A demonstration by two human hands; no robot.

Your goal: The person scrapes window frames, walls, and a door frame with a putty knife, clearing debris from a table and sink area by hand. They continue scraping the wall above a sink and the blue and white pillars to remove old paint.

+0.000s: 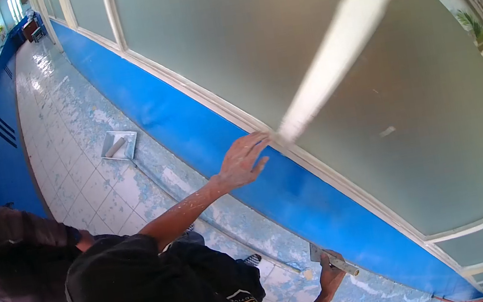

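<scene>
My left hand [242, 162] is raised with its fingers stretched out, fingertips right at the white window frame [210, 109] above the blue wall band. It holds nothing, and pale spatters dot its forearm. Lower down, my right hand [331, 274] is wrapped round a scraper [315, 252] with a flat grey blade and a pale bar-like handle end. The blade overlaps the bottom of the blue wall [299, 205] in this view. Part of the scraper is hidden by my fingers.
A paint tray [133, 143] with a roller [116, 147] lies on the spattered tile floor. A long pole [194, 212] runs from the tray past my feet. Another person in dark clothing [18, 265] is close at left. Frosted window panes [224, 35] rise above the wall.
</scene>
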